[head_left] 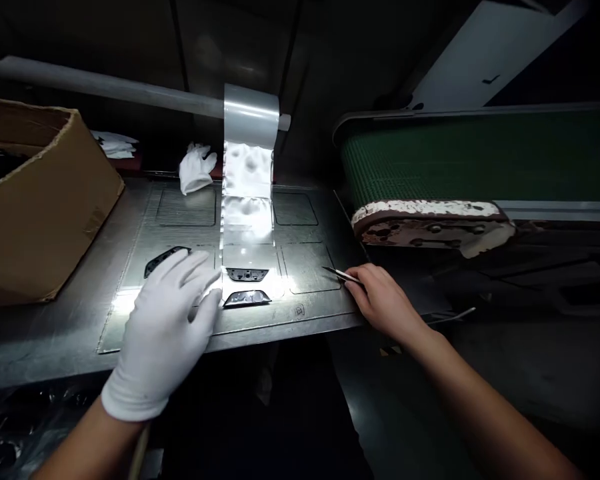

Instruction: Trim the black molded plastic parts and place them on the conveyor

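Our right hand [380,293] held a slim pointed tool [347,275]; whether our gloved left hand [173,320] gripped anything, we couldn't tell. Two black trim pieces [247,275] lay at the plastic strip's [247,170] lower end. Seemingly we were arranging them; steady alignment was called for next.

The green conveyor belt [480,153] marks a factory workshop.

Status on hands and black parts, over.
Gloved left hand beside two black plastic parts. Bare right hand holding pointed tool. Film strip runs toward them. Left hand partly covers third part.
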Motion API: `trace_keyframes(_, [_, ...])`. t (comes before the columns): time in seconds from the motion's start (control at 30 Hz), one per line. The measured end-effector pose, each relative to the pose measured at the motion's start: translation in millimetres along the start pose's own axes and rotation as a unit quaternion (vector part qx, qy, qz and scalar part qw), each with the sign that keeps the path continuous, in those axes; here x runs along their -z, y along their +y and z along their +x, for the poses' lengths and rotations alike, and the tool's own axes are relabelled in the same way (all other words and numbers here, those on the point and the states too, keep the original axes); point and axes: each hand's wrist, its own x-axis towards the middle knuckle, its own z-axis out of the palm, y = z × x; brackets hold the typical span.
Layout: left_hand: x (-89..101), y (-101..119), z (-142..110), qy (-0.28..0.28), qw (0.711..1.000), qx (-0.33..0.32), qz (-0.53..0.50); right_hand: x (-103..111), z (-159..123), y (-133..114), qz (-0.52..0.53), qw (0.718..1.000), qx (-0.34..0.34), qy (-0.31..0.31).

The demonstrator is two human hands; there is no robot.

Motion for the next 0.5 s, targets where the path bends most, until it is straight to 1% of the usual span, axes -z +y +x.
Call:
trace_keyframes(0.07, [0.4, -6.3, 13.7, -0.031, 0.999, -0.007, 0.031, -1.2, 0.0, -2.6, 0.042, 0.999, 0.005, 0.011])
trace_keyframes(0.1, [-0.2, -8.6, 19.0, -0.050, 0.998, -0.016, 0.044, 0.8, 2.8, -10.1, 0.066, 0.997, 0.020, 0.022])
trace_keyframes(0.17, [-1.6, -11.8, 26.5, -0.097, 0.992, -0.038, 0.066, 8.3, 13.4, -34.5, 0.092, 0.993, 0.069, 0.030])
trace_keyframes(0.2, [-2.1, -12.7, 28.7, -0.118, 0.989, -0.046, 0.073, 12.5, 20.8, -49.9, 0.085, 0.991, 0.101, 0.018])
trace_keyframes(0.27, [-2.3, -13.5, 31.0, -0.146, 0.985, -0.050, 0.080, 18.7, 38.5, -83.6, 0.038, 0.986, 0.163, -0.028])
trace_keyframes(0.37, [-1.1, -13.2, 31.6, -0.159, 0.982, -0.050, 0.091, 19.6, 65.8, -130.9, -0.027, 0.969, 0.232, -0.083])
trace_keyframes(0.43, [-0.1, -12.9, 31.3, -0.168, 0.979, -0.053, 0.104, 16.7, 79.1, -152.7, -0.035, 0.962, 0.252, -0.098])
trace_keyframes(0.5, [0.4, -12.9, 31.2, -0.176, 0.977, -0.056, 0.110, 14.3, 85.0, -160.9, -0.033, 0.959, 0.261, -0.106])
